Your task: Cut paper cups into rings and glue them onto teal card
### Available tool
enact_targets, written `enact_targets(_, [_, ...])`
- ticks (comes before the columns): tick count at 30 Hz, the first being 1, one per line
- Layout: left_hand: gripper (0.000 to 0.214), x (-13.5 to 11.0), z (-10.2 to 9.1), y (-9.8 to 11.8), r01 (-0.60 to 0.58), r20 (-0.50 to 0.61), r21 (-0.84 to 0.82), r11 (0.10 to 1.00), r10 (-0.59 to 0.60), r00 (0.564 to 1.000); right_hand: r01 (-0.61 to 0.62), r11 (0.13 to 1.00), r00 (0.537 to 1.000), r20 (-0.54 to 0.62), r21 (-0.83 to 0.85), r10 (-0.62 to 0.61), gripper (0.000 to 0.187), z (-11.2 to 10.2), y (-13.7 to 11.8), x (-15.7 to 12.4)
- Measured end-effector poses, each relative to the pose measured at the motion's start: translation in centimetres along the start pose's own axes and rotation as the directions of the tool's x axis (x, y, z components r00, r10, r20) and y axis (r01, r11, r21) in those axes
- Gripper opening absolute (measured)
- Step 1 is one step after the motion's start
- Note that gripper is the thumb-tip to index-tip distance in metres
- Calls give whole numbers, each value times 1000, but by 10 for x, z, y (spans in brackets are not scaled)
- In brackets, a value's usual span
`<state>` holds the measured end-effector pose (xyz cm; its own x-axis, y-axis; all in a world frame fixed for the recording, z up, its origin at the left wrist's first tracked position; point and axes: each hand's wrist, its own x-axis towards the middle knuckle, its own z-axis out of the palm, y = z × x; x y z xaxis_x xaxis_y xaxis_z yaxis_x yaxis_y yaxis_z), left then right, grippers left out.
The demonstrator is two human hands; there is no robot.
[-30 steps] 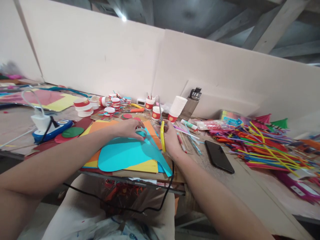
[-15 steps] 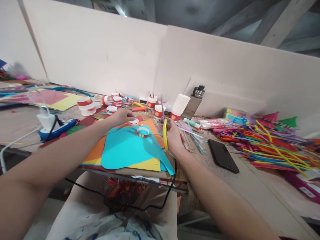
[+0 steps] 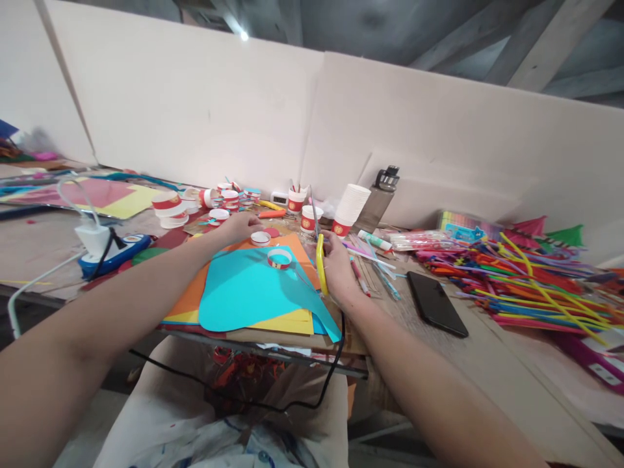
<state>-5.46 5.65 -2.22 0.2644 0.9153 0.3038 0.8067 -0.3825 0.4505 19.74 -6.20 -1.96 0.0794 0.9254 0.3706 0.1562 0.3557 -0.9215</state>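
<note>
The right hand [image 3: 336, 270] grips one pair of yellow scissors [image 3: 320, 260]. The left hand [image 3: 241, 227] curls beside one small cup bottom [image 3: 260, 238]; holding it or not, I cannot tell. One paper ring [image 3: 279, 258] lies between the hands. Past them, one cup [image 3: 294, 203] holds thin sticks.

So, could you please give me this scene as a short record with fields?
Left hand: fingertips beside a cut cup base
Right hand: holds yellow-handled scissors, blades pointing up
On cyan sheet: red-and-white paper ring
To the right: black phone, pile of coloured straws
Behind: stack of paper cups, bottle
</note>
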Motion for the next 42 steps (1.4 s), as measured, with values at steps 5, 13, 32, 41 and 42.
enact_targets(5, [20,14,-2,10,18,31,73,997,-20,999,-44,999,999,30,30,43,56,0,0,0])
enact_targets(13, [27,45,-3,45,38,157,229,973,-76,985,-29,998,999,36,52,28,56,-1,-3,1])
enact_targets(32, [35,49,11,53,9,286,297,955,-98,953,16,1000,1000,19,-9,-16,49,1,2,2])
enact_targets(41, [45,43,-6,42,20,173,220,975,-59,983,27,1000,999,33,-13,-26,48,0,1,1])
enact_targets(42, [46,40,-10,40,24,148,212,977,-57,987,35,999,999,29,-15,-35,48,0,2,2])
